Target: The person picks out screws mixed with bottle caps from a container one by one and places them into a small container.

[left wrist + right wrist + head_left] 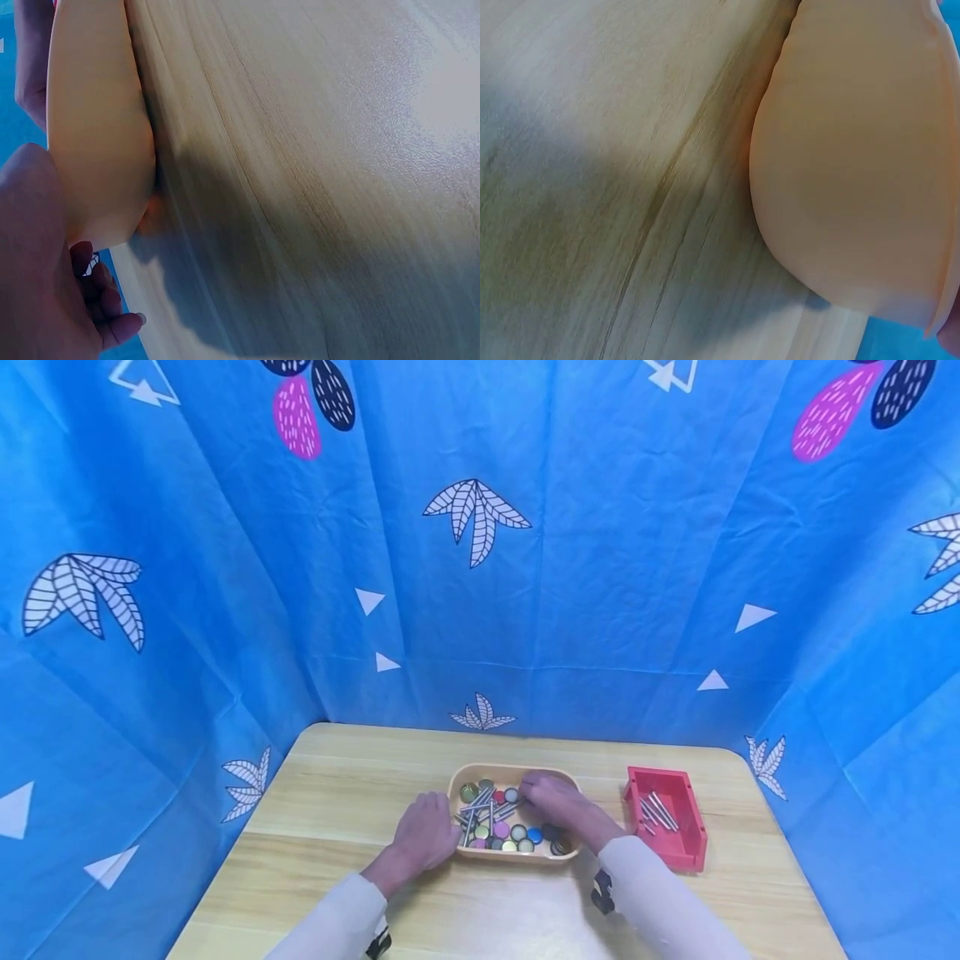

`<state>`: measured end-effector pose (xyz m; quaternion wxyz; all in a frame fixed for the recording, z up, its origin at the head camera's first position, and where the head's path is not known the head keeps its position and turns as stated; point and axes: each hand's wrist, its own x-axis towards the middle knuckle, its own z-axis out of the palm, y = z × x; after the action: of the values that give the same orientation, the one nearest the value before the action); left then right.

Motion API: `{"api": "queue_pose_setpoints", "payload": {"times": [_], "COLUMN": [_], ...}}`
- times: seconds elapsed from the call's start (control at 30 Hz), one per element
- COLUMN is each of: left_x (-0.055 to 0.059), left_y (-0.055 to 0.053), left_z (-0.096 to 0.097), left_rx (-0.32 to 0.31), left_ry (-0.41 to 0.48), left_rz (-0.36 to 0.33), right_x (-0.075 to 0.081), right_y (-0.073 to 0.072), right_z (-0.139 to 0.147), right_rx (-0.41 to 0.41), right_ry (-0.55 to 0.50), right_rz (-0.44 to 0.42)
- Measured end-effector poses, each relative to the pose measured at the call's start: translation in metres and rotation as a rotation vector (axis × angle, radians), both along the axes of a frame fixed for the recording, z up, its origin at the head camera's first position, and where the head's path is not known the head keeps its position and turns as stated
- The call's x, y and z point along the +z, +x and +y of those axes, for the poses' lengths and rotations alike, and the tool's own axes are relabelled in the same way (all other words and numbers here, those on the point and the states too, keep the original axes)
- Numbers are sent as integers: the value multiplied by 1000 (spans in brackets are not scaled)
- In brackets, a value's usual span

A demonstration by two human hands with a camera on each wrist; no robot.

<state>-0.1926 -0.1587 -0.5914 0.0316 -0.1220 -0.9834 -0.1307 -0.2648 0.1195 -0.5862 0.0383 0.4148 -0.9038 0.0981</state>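
Note:
A pale orange, oblong plastic tray [513, 855] stands on the table, holding bottle caps [518, 832] of several colours and a heap of slim silver metal rods [491, 817]. My left hand [427, 831] grips the tray's left end; in the left wrist view the thumb lies over the rim and the fingers are outside the wall. Over the tray's right part, my right hand [562, 806] reaches in with its fingers low among the contents. Its fingertips are hidden, so whether it pinches anything does not show. The right wrist view shows mostly the tray's outer wall [847, 165].
Right of the tray stands a red plastic bin [678, 852] with several silver rods [660, 810] lying in it. The wooden table [360, 760] has rounded far corners. A blue patterned curtain [465, 627] hangs behind it and on both sides.

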Motion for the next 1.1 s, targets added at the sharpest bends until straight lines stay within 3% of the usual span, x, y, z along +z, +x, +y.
{"api": "queue_pose_setpoints", "payload": {"times": [0.43, 0.9, 1.0, 1.1], "left_x": [7, 9, 10, 10], "left_y": [3, 4, 4, 4], "left_z": [4, 5, 4, 3], "left_rx": [4, 3, -2, -1], "left_ry": [-16, -21, -21, -26], "left_rz": [-12, -22, -19, -16], "right_x": [-3, -2, 0, 2], "right_y": [-2, 4, 4, 4], "right_z": [2, 1, 4, 7], "right_rx": [56, 91, 85, 61], "right_ry": [50, 269, 261, 194], "right_rz": [18, 234, 277, 250]}}
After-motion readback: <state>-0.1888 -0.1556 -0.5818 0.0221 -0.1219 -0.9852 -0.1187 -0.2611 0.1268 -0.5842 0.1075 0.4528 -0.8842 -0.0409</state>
